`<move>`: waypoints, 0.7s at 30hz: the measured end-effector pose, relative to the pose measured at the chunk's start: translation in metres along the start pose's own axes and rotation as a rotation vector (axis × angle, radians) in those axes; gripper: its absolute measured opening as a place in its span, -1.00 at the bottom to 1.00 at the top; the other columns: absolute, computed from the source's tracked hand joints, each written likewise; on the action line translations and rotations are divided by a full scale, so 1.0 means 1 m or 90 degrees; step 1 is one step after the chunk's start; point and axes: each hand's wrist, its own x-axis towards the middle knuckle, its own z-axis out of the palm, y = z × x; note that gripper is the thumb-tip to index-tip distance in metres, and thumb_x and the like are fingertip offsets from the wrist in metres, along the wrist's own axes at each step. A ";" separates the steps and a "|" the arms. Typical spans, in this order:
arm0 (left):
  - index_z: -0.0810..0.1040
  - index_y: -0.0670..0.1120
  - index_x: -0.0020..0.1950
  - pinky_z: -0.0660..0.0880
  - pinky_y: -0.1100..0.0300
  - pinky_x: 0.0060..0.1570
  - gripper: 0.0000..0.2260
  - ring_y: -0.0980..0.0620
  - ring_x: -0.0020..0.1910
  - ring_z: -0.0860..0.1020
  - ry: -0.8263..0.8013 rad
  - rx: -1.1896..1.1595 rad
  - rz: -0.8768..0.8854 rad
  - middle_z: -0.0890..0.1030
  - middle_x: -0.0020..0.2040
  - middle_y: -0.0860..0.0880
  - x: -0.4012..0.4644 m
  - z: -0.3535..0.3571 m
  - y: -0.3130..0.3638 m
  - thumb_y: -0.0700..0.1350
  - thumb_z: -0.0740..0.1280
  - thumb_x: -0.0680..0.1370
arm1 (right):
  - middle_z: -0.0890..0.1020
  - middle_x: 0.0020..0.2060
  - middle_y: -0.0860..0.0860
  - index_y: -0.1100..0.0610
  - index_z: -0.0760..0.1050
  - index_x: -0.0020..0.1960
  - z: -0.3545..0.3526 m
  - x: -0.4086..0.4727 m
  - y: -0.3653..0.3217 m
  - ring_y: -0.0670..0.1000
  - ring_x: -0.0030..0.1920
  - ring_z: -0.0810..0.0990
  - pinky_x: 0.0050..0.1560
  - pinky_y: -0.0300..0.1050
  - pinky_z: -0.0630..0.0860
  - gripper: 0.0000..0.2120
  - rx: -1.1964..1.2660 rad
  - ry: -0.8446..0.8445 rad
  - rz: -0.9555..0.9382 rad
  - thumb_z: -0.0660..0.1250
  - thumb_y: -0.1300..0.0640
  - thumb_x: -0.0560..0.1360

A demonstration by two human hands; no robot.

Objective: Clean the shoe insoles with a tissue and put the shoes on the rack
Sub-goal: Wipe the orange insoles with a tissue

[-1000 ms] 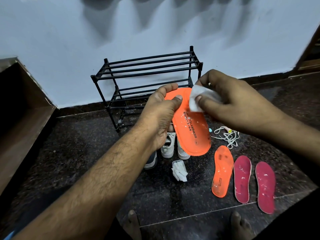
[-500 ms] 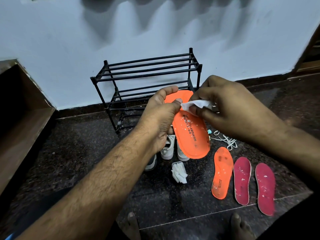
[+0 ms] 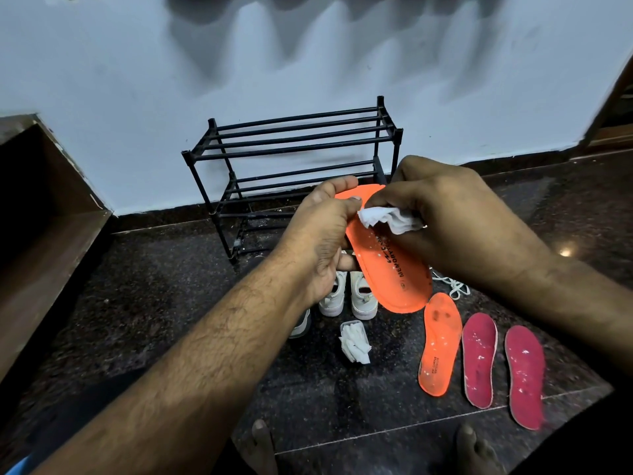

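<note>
Before the rack [image 3: 294,159], an orange insole [image 3: 390,269] is gripped by the left hand [image 3: 322,234] and wiped with a tissue [image 3: 388,219] pinched in the right hand [image 3: 455,217]; three insoles likely await wiping next.

Orange insole [image 3: 390,265] held up, white tissue [image 3: 387,218] against it, 3 insoles on floor, black rack [image 3: 294,145] behind

hands [image 3: 325,234] wiping orange insole [image 3: 394,269], tissue [image 3: 387,219]
</note>
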 end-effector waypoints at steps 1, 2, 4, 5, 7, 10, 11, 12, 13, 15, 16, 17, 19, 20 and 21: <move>0.51 0.05 0.29 0.58 -0.26 -0.02 -0.70 -0.07 -0.14 0.58 -0.001 0.007 0.001 0.69 0.12 -0.10 0.000 0.000 0.000 -0.25 0.25 0.63 | 0.38 -0.22 -0.09 0.02 0.68 0.01 -0.001 0.000 0.000 -0.04 -0.26 0.45 -0.27 -0.04 0.44 -0.82 -0.003 0.000 0.007 0.37 0.12 0.44; 0.51 0.05 0.29 0.55 -0.27 0.02 -0.69 -0.07 -0.15 0.57 0.002 0.013 0.005 0.69 0.12 -0.12 0.000 -0.001 -0.001 -0.26 0.24 0.62 | 0.38 -0.22 -0.09 0.02 0.68 0.00 -0.003 0.000 0.002 -0.05 -0.26 0.44 -0.27 -0.05 0.43 -0.80 -0.007 0.007 0.013 0.34 0.08 0.44; 0.53 0.06 0.27 0.50 -0.29 0.04 -0.70 -0.04 -0.21 0.57 0.019 0.015 0.017 0.70 0.10 -0.14 0.001 -0.004 -0.002 -0.26 0.24 0.63 | 0.42 -0.23 -0.08 0.02 0.69 -0.01 -0.009 0.001 0.004 -0.09 -0.27 0.41 -0.26 -0.08 0.34 -0.78 -0.010 0.028 0.032 0.31 0.05 0.44; 0.53 0.07 0.26 0.49 -0.31 0.04 -0.71 -0.02 -0.24 0.56 0.028 0.013 0.025 0.70 0.07 -0.13 0.002 -0.005 -0.003 -0.26 0.24 0.64 | 0.45 -0.23 -0.06 0.03 0.69 0.00 -0.011 0.002 0.006 -0.09 -0.28 0.40 -0.26 -0.11 0.28 -0.81 -0.011 0.033 0.041 0.33 0.08 0.46; 0.53 0.06 0.25 0.53 -0.23 -0.08 -0.72 0.03 -0.32 0.56 0.049 0.011 0.045 0.68 -0.06 -0.09 0.005 -0.008 -0.003 -0.26 0.24 0.64 | 0.46 -0.23 -0.03 0.02 0.70 0.01 -0.014 0.001 0.009 -0.14 -0.31 0.38 -0.28 -0.18 0.23 -0.82 -0.010 0.020 0.038 0.41 0.18 0.45; 0.53 0.07 0.21 0.47 -0.04 -0.21 -0.74 0.05 -0.39 0.56 0.072 0.009 0.061 0.69 -0.18 -0.01 0.007 -0.011 -0.002 -0.25 0.26 0.64 | 0.48 -0.24 -0.05 -0.06 0.71 0.05 -0.011 -0.002 0.011 -0.21 -0.30 0.42 -0.28 -0.34 0.27 -0.70 0.015 -0.012 0.024 0.46 0.26 0.40; 0.54 0.07 0.20 0.44 0.00 -0.24 -0.75 0.06 -0.41 0.56 0.078 0.006 0.063 0.69 -0.22 0.02 0.008 -0.012 -0.002 -0.26 0.26 0.65 | 0.49 -0.24 -0.07 -0.08 0.71 0.05 -0.009 -0.002 0.011 -0.21 -0.29 0.44 -0.27 -0.34 0.29 -0.69 0.029 -0.020 0.021 0.47 0.26 0.40; 0.54 0.08 0.19 0.40 0.06 -0.28 -0.75 0.06 -0.43 0.54 0.086 0.005 0.065 0.69 -0.26 0.04 0.008 -0.013 -0.001 -0.26 0.26 0.65 | 0.50 -0.23 -0.10 -0.10 0.71 0.04 -0.008 -0.003 0.010 -0.21 -0.28 0.46 -0.25 -0.35 0.32 -0.69 0.055 -0.036 0.014 0.48 0.25 0.41; 0.54 0.08 0.18 0.38 0.10 -0.31 -0.74 0.06 -0.44 0.52 0.094 0.006 0.068 0.67 -0.29 0.05 0.009 -0.013 -0.001 -0.27 0.26 0.65 | 0.51 -0.23 -0.13 -0.12 0.72 0.02 -0.008 -0.003 0.008 -0.22 -0.26 0.50 -0.22 -0.38 0.35 -0.71 0.089 -0.067 0.006 0.49 0.23 0.42; 0.54 0.09 0.17 0.39 0.11 -0.32 -0.73 0.04 -0.42 0.51 0.107 0.006 0.068 0.66 -0.26 0.03 0.009 -0.012 0.000 -0.28 0.27 0.64 | 0.59 -0.21 -0.15 -0.12 0.73 -0.02 -0.009 -0.004 0.005 -0.19 -0.20 0.59 -0.18 -0.38 0.42 -0.81 0.185 -0.159 0.004 0.50 0.15 0.45; 0.54 0.08 0.19 0.42 0.10 -0.31 -0.73 0.04 -0.41 0.53 0.110 0.002 0.066 0.66 -0.22 0.02 0.009 -0.012 0.001 -0.28 0.27 0.64 | 0.62 -0.22 -0.14 -0.07 0.73 -0.05 -0.011 -0.004 0.005 -0.16 -0.21 0.61 -0.21 -0.34 0.44 -0.87 0.239 -0.190 0.026 0.50 0.12 0.44; 0.54 0.08 0.21 0.45 0.10 -0.31 -0.72 0.05 -0.41 0.54 0.113 -0.003 0.063 0.67 -0.21 0.02 0.009 -0.012 0.002 -0.28 0.27 0.64 | 0.63 -0.25 -0.12 -0.03 0.73 -0.09 -0.013 -0.004 0.006 -0.15 -0.25 0.59 -0.26 -0.32 0.41 -0.92 0.279 -0.180 0.063 0.50 0.09 0.43; 0.52 0.04 0.26 0.50 0.19 -0.47 -0.71 0.11 -0.50 0.54 0.123 -0.005 0.057 0.65 -0.21 0.02 0.008 -0.013 0.004 -0.30 0.26 0.65 | 0.61 -0.30 -0.13 -0.01 0.69 -0.14 -0.013 -0.004 0.014 -0.17 -0.31 0.55 -0.32 -0.33 0.35 -0.96 0.261 -0.052 0.132 0.49 0.04 0.43; 0.52 0.02 0.28 0.43 0.27 -0.59 -0.70 0.14 -0.56 0.50 0.129 -0.002 0.055 0.64 -0.20 0.00 0.008 -0.014 0.004 -0.31 0.25 0.65 | 0.60 -0.29 -0.14 -0.04 0.70 -0.10 -0.012 -0.004 0.017 -0.19 -0.28 0.55 -0.31 -0.37 0.34 -0.95 0.198 0.013 0.139 0.48 0.03 0.45; 0.51 0.00 0.29 0.36 0.32 -0.65 -0.70 0.15 -0.59 0.48 0.134 -0.004 0.052 0.63 -0.17 -0.03 0.008 -0.013 0.005 -0.32 0.25 0.65 | 0.58 -0.26 -0.15 -0.08 0.70 -0.05 -0.010 -0.003 0.018 -0.20 -0.24 0.55 -0.28 -0.39 0.34 -0.92 0.143 0.045 0.134 0.48 0.04 0.47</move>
